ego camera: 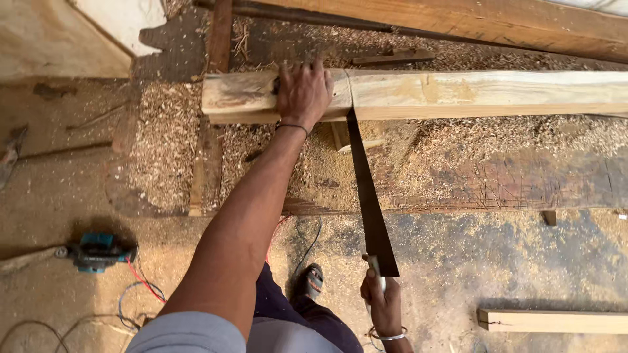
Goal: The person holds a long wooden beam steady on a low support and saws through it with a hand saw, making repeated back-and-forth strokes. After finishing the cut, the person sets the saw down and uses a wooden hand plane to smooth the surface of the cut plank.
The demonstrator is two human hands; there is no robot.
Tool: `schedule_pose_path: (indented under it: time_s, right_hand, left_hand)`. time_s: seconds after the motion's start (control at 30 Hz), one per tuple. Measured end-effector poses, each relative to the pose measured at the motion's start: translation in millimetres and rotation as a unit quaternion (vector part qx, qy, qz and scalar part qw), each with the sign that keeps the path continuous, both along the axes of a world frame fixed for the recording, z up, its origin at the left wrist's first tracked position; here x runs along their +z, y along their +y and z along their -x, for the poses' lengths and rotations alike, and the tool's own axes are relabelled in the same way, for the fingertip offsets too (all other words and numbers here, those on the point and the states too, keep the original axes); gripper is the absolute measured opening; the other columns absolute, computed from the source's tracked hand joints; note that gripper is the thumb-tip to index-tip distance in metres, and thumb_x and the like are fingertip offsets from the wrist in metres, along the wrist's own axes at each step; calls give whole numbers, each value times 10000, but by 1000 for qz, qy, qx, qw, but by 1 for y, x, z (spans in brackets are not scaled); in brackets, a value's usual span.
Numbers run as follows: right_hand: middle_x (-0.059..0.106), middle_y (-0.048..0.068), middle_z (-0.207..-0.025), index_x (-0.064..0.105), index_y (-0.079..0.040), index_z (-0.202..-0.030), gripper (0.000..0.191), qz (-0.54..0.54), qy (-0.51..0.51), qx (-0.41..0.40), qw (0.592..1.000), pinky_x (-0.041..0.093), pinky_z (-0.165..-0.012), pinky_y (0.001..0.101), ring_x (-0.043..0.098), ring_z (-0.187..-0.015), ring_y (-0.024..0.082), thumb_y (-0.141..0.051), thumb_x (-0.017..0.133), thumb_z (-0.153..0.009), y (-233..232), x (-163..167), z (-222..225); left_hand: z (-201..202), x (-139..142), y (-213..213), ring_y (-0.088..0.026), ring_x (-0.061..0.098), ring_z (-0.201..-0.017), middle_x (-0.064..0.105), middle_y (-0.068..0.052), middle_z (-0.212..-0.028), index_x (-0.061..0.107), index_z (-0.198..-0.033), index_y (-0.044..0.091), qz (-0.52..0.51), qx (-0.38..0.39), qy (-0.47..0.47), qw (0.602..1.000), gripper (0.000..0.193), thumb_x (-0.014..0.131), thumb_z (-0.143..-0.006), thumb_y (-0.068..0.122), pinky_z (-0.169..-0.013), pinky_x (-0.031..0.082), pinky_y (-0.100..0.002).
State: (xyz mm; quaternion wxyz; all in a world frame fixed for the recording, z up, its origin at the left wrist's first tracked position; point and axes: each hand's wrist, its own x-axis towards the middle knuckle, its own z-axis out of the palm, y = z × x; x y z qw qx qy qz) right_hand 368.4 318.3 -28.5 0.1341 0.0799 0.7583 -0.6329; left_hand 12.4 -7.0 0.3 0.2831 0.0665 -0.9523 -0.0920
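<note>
Nearby, sawdust [163,144], a power tool [98,252] and an offcut [553,320] surround the sawn beam [458,91].

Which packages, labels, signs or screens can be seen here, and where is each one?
None is in view: no package, label, sign or screen.
Only bare things show: the pale wooden beam under the left hand, the dark handsaw in the right hand, and a teal power tool on the sawdust floor at left.
</note>
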Motion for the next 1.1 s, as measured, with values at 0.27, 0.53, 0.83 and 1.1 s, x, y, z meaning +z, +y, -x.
schedule_pose_path:
  time_s: [0.27,0.53,0.83,1.1]
  right_hand:
    - [452,-42,-540,667,43,-1257,468,-27,-11,-40,999,327,-445,264,407,-481,58,-351,543,-1037,-38,24,-7]
    - [474,-29,-541,702,45,-1203,495,-53,-5,-59,997,376,-461,274,448,-488,69,-398,577,-1021,-56,37,-13]
    - [438,-34,-522,703,47,-1181,531,-15,-41,-28,999,314,-421,281,383,-453,71,-434,550,-1015,-34,59,-6]
    - [449,11,-566,603,159,-1031,549,31,-43,-14,998,277,-402,282,365,-450,89,-381,521,-1091,-7,120,-4]
  left_hand:
    - [-13,6,-1,-293,696,-977,731,-160,-1042,651,-1115,69,-35,-44,-95,994,377,449,-1080,386,-1079,358,-629]
    - [-13,7,-10,-275,682,-923,729,-162,-1012,661,-1140,52,-53,-74,-120,989,382,472,-1078,378,-1025,406,-545]
    - [-14,5,-9,-221,633,-659,683,-101,-753,628,-1222,47,-46,-46,-126,990,410,440,-1115,396,-970,417,-526]
    - [-20,3,-3,-236,664,-692,708,-103,-751,559,-1366,20,-78,-19,-162,983,496,398,-1110,413,-1016,397,-534]
